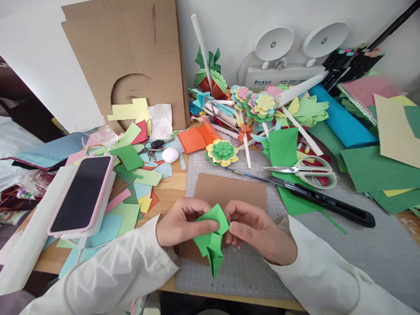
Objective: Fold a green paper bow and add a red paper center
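Paper (pixel 215 241) pinched by left hand (pixel 185 222) and right hand (pixel 259 229) wants crisp creases below the grip; folds behind it can't be judged.

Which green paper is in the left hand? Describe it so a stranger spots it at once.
Find the grey mat on the table. Over its near half, the left hand grips a green paper, with the right hand at its edge. Unlike the larger green sheet lying partly under the scissors, this one is folded, with a pointed lower end.
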Available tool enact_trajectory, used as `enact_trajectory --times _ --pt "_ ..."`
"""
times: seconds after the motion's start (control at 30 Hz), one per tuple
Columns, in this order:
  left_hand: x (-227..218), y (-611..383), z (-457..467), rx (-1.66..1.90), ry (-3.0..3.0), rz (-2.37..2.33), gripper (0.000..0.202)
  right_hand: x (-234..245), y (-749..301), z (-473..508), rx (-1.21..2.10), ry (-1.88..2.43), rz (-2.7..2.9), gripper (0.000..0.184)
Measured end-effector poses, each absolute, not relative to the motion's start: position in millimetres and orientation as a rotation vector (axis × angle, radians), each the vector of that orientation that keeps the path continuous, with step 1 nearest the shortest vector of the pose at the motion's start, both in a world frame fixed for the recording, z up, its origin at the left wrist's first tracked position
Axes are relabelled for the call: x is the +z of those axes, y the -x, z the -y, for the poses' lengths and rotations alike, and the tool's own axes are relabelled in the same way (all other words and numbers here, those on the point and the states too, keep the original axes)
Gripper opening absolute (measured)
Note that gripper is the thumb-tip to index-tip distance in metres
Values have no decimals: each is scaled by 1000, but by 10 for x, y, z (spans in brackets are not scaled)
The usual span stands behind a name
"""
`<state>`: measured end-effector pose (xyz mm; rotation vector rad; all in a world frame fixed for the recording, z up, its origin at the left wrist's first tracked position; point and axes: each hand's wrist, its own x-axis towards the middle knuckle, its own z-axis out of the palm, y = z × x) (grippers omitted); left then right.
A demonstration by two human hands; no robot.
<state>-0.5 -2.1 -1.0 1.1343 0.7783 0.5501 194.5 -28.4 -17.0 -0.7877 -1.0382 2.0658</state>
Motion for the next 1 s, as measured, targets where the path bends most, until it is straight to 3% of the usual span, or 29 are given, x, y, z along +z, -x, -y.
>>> enact_trajectory --times 0.47,1.0 --pt "25 -56 91 591 -1501 -890 15 -141 -1875 316 2007 933 1112 34" --pt "32 -46 87 582 -1509 -917 20 -144 -1868 299 2006 948 1094 32"
